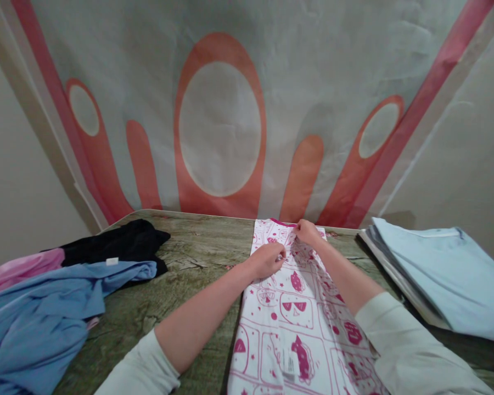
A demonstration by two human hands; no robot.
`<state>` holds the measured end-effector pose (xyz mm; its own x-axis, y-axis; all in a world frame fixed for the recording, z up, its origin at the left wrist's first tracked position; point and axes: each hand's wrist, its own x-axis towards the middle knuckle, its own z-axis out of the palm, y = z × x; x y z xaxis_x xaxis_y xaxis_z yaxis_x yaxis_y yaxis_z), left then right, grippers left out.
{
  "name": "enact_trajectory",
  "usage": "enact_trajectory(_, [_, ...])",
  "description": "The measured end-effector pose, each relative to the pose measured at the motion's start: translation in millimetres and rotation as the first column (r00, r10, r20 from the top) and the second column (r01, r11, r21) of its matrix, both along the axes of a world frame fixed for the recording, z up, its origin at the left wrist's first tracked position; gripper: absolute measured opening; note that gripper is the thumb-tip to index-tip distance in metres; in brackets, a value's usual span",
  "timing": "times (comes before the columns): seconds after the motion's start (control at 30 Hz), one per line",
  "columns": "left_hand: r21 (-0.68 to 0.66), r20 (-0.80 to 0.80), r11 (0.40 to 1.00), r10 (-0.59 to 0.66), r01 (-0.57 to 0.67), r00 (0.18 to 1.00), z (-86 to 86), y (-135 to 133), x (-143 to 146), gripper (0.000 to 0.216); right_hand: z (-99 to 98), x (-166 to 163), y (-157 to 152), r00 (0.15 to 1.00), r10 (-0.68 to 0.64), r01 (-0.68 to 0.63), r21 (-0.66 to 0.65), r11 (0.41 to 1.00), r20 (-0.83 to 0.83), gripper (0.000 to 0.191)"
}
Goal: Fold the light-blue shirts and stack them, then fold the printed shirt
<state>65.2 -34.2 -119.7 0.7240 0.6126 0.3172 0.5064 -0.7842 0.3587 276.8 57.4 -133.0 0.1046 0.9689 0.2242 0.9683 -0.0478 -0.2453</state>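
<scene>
A white shirt with a pink cartoon print lies lengthwise in front of me, its sides folded in and its pink-edged neckline at the far end. My right hand pinches the fabric beside that neckline. Lower and to the left, my left hand has its fingers curled together on the upper part of the shirt, apparently gripping cloth. The exact hold of the left fingertips is partly hidden. Near the shirt's lower end a small white label shows.
Loose clothes lie on the left: a blue garment, a black one and a pink one. A stack of folded clothes with a light blue top piece stands at the right. The wood-patterned table meets a printed backdrop.
</scene>
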Motion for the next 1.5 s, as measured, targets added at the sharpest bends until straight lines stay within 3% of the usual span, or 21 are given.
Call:
enact_trajectory(0.23, [0.011,0.019,0.997,-0.072,0.072,0.997,3.2,-2.5,0.8,0.019,-6.5,-4.6,-3.0,1.0,-0.009,0.009,0.026,1.0,-0.013,0.018])
enact_trajectory(0.43, [0.069,-0.111,0.982,0.185,-0.178,0.977,1.2,1.4,-3.5,0.031,-1.5,-13.2,-18.1,0.999,0.045,-0.045,0.108,0.993,-0.001,0.028])
enact_trajectory(0.57, [0.1,-0.248,0.979,0.195,-0.175,0.949,-4.0,2.2,-8.5,0.045,0.6,-33.0,-24.4,0.96,0.279,-0.28,0.114,0.953,0.029,0.033])
enact_trajectory(0.67, [0.111,-0.275,0.983,0.173,-0.148,0.946,-6.6,0.6,-9.5,0.055,-4.6,-45.3,-23.9,0.866,0.498,-0.499,0.04,0.865,0.035,0.034])
enact_trajectory(0.77, [0.096,-0.282,0.985,0.167,-0.146,0.945,-7.3,-0.1,-10.3,0.061,-11.5,-44.1,-21.4,0.803,0.596,-0.595,-0.023,0.803,0.027,0.039])
enact_trajectory(0.97, [0.013,-0.346,0.999,0.044,-0.042,0.937,-1.5,2.0,-16.9,0.054,-12.5,-30.4,-19.9,0.814,0.58,-0.569,-0.148,0.809,0.038,0.049])
enact_trajectory(1.07, [-0.014,-0.362,1.0,0.006,-0.012,0.932,2.0,3.6,-19.7,0.051,-9.1,-33.5,-23.0,0.834,0.548,-0.536,-0.144,0.832,0.065,0.048])
enact_trajectory(1.2, [-0.011,-0.35,1.0,0.014,-0.019,0.937,2.0,4.8,-20.6,0.05,-5.3,-37.8,-35.8,0.884,0.455,-0.451,-0.059,0.89,0.108,0.049])
enact_trajectory(1.3, [0.001,-0.344,0.999,0.038,-0.04,0.938,-0.6,4.3,-19.2,0.058,-5.5,-33.8,-51.1,0.886,0.437,-0.441,-0.012,0.898,0.155,0.049])
enact_trajectory(1.43, [0.009,-0.355,0.997,0.073,-0.074,0.932,-1.3,2.0,-16.3,0.065,-9.5,-18.1,-65.5,0.868,0.48,-0.467,-0.119,0.876,0.13,0.054])
enact_trajectory(1.5, [0.018,-0.354,0.997,0.074,-0.072,0.932,-0.1,0.7,-15.6,0.066,-10.9,-7.9,-66.2,0.891,0.441,-0.426,-0.14,0.894,0.105,0.056])
